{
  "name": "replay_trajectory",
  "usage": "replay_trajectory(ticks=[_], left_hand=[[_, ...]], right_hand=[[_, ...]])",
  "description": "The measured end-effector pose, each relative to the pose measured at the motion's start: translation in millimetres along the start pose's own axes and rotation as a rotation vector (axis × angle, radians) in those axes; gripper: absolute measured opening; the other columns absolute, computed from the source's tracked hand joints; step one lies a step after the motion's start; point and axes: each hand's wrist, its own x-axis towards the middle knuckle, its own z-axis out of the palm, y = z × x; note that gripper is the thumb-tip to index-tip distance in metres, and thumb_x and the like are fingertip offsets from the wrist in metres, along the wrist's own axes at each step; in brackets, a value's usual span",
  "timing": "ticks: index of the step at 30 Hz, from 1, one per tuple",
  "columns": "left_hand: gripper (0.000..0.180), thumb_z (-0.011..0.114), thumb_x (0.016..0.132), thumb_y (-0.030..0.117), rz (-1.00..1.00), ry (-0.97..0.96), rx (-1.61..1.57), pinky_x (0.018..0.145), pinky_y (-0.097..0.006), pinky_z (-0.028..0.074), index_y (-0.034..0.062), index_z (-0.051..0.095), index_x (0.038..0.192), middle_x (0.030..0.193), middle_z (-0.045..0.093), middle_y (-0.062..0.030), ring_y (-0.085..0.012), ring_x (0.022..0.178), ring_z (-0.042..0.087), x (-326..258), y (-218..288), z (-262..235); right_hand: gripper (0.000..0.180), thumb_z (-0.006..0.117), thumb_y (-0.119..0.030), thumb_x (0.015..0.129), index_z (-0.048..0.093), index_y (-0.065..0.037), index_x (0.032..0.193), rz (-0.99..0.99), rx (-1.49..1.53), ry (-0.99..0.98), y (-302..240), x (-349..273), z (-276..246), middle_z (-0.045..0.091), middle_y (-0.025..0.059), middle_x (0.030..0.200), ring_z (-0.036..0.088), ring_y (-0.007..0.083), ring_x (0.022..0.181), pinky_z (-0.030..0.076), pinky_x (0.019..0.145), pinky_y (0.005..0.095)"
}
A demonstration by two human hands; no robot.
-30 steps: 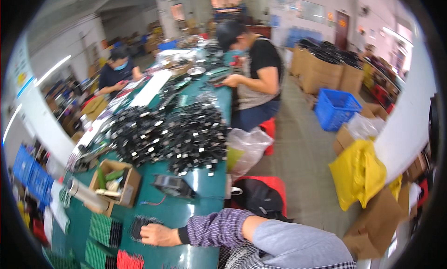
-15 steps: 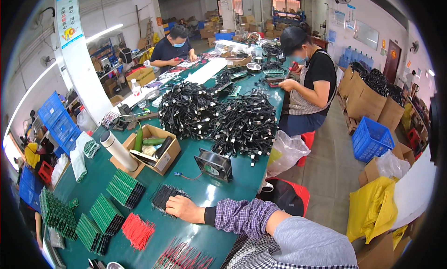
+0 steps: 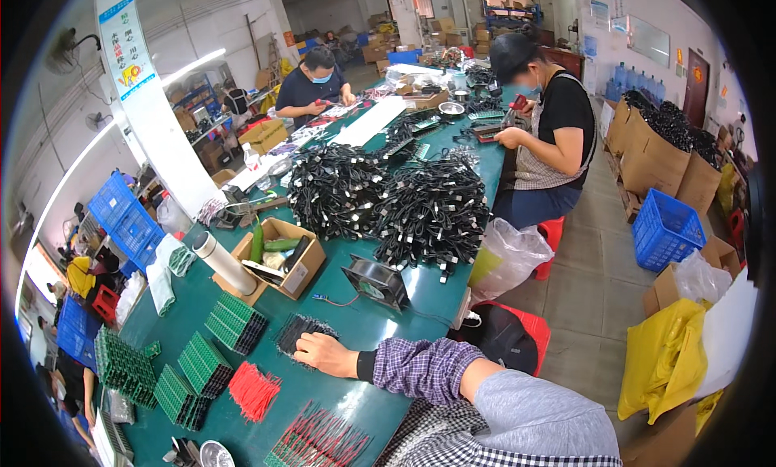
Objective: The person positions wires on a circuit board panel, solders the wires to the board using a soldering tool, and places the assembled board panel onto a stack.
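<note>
On the long green work surface (image 3: 380, 321), stacks of green circuit boards (image 3: 202, 362) lie at the far left, with a bundle of short red wires (image 3: 254, 390) just beside them. Right of these, a small heap of dark, thin black parts (image 3: 297, 331) lies under the fingertips of one hand (image 3: 325, 355), which rests flat, fingers loosely spread, palm down, touching the heap's near edge. From the checked sleeve alone I cannot tell whether it is the left or right hand. A black square fan (image 3: 377, 281) stands beyond, near an open brown cardboard box (image 3: 279, 257).
</note>
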Motion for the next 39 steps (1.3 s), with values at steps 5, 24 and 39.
replay_trajectory(ticks=[5, 24, 39], left_hand=[[0.035, 0.08, 0.078, -0.001, 0.088, -0.03, 0.042, 0.055, -0.03, 0.046, -0.0042, 0.064, 0.11, 0.09, 0.067, -0.0114, -0.0177, 0.066, 0.056, -13.9, 14.6, 19.3], [0.018, 0.071, 0.086, 0.001, -0.002, -0.116, -0.176, 0.06, -0.025, 0.043, -0.0033, 0.068, 0.103, 0.084, 0.065, -0.0075, -0.0152, 0.066, 0.053, -63.4, 42.4, 17.8], [0.017, 0.052, 0.099, -0.002, -0.048, -0.514, -0.029, 0.069, -0.032, 0.045, -0.0105, 0.06, 0.111, 0.103, 0.061, -0.0125, -0.0197, 0.078, 0.052, -57.1, -11.9, -24.3]], right_hand=[[0.008, 0.064, -0.014, 0.08, 0.057, -0.011, 0.085, -0.077, -0.02, 0.044, -6.4, 10.0, -19.5, 0.052, 0.0046, 0.089, 0.055, 0.0209, 0.09, 0.047, 0.071, 0.0321], [0.005, 0.072, -0.017, 0.069, 0.074, -0.014, 0.072, -0.412, -0.524, -1.02, -60.4, 30.3, -53.7, 0.068, 0.0, 0.067, 0.067, 0.024, 0.063, 0.045, 0.041, 0.0421], [0.016, 0.061, 0.0, 0.075, 0.057, -0.002, 0.091, -0.148, 0.46, -0.607, -144.7, 52.0, -67.8, 0.053, 0.0107, 0.094, 0.056, 0.0299, 0.095, 0.052, 0.075, 0.0391]])
